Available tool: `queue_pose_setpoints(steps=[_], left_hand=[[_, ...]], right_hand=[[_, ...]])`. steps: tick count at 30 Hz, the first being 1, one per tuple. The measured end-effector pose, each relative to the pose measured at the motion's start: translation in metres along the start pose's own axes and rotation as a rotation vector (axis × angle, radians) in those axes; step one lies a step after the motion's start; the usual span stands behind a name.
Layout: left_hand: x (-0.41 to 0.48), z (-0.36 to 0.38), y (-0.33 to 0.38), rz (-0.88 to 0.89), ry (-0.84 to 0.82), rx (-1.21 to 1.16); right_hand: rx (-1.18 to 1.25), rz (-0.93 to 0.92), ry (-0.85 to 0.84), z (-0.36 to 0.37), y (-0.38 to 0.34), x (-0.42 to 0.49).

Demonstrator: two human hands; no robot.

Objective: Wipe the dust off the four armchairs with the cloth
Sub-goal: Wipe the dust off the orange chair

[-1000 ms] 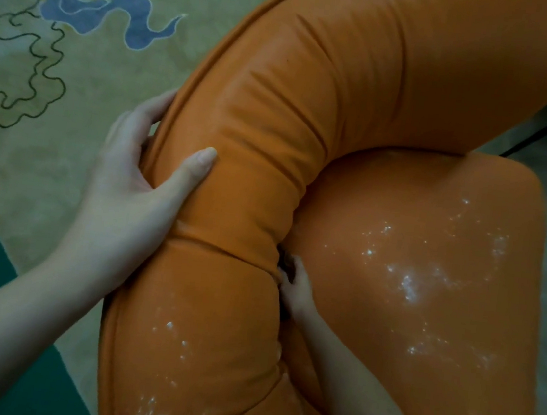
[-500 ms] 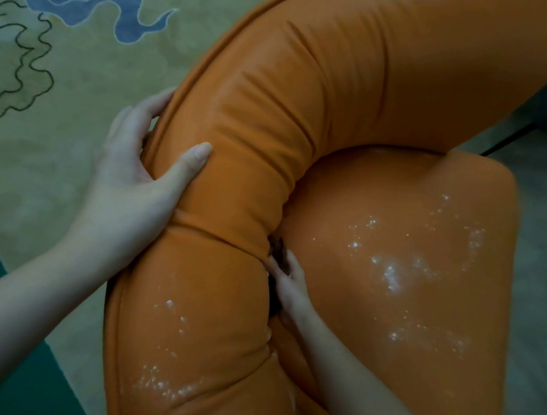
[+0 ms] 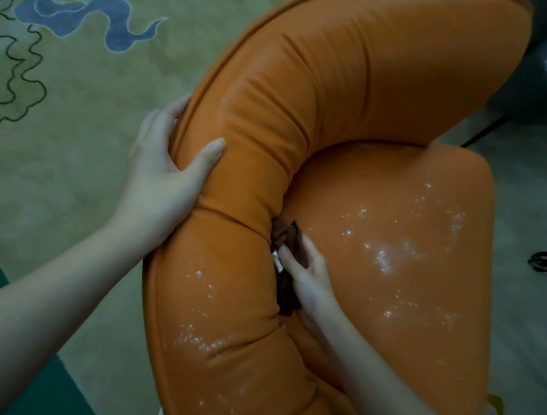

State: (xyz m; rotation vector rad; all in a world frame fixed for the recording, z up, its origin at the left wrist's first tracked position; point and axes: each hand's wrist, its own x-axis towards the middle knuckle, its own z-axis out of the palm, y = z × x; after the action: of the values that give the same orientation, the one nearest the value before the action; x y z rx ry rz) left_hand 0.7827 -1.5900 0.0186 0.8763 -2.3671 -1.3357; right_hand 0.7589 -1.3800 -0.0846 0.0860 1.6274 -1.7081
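At the orange armchair point(image 3: 331, 87) seat crease, right hand point(image 3: 308, 277) fingers curled around brown cloth point(image 3: 286, 243); left hand point(image 3: 161, 186) grips backrest roll, thumb on top. White dust point(image 3: 380, 255) on seat.

No readable text, no labels, no numbers

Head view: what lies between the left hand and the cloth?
The armchair's padded orange backrest, seen in the head view: the left hand grips its outer edge, the right hand holds the brown cloth in the crease on its inner side.
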Motion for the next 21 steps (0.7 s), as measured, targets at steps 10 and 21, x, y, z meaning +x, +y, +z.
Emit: queue_pose_setpoints(steps=[10,21], left_hand=[[0.003,-0.001,-0.004,-0.037,-0.063,-0.075],[0.004,-0.002,-0.008,-0.092,-0.072,-0.29]], right_hand=[[-0.194,-0.174,0.083,0.012,-0.022,-0.032],[-0.215,-0.286,0.197,0.035,-0.041,-0.044]])
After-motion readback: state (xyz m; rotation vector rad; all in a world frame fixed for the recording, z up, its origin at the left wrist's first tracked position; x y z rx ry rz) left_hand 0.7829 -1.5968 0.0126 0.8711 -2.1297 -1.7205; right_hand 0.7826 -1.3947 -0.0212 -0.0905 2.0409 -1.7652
